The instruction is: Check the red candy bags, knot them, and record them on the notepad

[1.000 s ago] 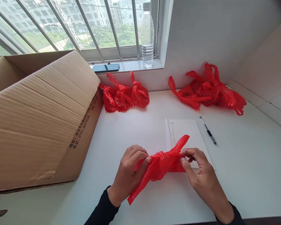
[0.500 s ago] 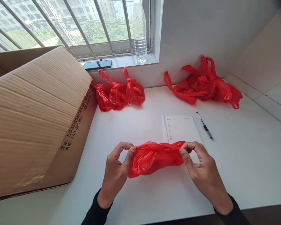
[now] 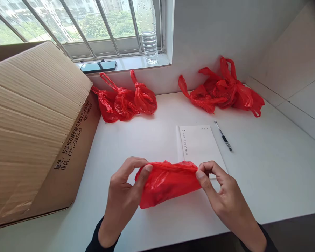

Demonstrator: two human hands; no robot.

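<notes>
A red plastic bag (image 3: 169, 182) is stretched sideways between my two hands, above the front of the white table. My left hand (image 3: 127, 192) pinches its left upper edge between thumb and fingers. At the right upper corner, my right hand (image 3: 220, 190) has the plastic pinched in the same way. Something darker shows faintly through the lower part of the bag, too unclear to name. Behind the bag lies a notebook page (image 3: 199, 140) with a handwritten column on its left side; the bag and right hand cover part of its near end.
On the left stands an open cardboard box (image 3: 42, 122). Several knotted red bags (image 3: 126, 101) sit by the window wall; more red bags (image 3: 228, 91) lie heaped at back right. A pen (image 3: 223, 135) is beside the notebook. A phone (image 3: 98, 66) and water bottle (image 3: 149, 42) occupy the sill.
The bag's lower part has spread out and hangs a little lower, its right end drawn left. Both hands still pinch its upper edge. The view has shifted slightly.
</notes>
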